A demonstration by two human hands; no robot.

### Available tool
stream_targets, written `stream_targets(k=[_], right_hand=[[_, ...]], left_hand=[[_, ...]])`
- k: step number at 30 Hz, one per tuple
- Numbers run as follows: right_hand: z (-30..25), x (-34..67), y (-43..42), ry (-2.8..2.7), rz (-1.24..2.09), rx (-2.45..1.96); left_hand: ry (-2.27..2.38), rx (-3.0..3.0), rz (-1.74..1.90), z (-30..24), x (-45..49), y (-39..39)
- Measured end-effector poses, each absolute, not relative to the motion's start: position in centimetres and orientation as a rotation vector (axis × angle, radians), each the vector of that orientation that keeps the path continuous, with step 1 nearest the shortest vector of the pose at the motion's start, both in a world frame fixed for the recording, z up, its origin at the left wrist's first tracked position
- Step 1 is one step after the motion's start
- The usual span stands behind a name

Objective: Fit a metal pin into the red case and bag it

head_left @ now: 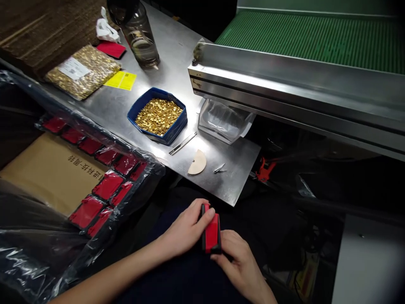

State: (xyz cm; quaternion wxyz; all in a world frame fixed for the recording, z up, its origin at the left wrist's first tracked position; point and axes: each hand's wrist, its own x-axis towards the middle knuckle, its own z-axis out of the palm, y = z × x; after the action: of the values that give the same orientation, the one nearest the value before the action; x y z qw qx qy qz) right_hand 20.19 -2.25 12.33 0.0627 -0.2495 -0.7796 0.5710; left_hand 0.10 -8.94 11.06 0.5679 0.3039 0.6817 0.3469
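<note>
Between my two hands, above my lap, is a red-and-black plastic case [212, 232], tilted so a narrow red side faces up. My left hand [190, 226] grips its far left part, with the thumb lying across the red face. On the near right side, my right hand [236, 257] holds it with the thumb at the lower corner and the other fingers behind the edge. Several similar red-and-black pieces [109, 185] lie in a plastic-lined box at the left, around a cardboard sheet [53, 169].
On the metal table [171, 55] are a blue tray [155, 137] of small brass-coloured parts, a craft knife [182, 143], a pale half-disc [198, 162], a bag of brass parts [84, 71] and a bottle [141, 38]. A green conveyor belt [310, 38] with a metal side rail stands at right.
</note>
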Motion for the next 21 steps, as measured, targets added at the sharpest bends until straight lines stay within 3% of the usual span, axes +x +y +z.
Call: stream_targets(k=[9, 21], right_hand=[[12.2, 19.9, -0.5, -1.571, 2.136, -1.214], [13.2, 18.1, -0.7, -1.710, 2.011, -1.162]], left_hand=[[1.433, 0.559, 0.908, 9.3, -0.3, -7.6], [1.211, 0.608, 1.112, 11.5, 0.6, -7.7]])
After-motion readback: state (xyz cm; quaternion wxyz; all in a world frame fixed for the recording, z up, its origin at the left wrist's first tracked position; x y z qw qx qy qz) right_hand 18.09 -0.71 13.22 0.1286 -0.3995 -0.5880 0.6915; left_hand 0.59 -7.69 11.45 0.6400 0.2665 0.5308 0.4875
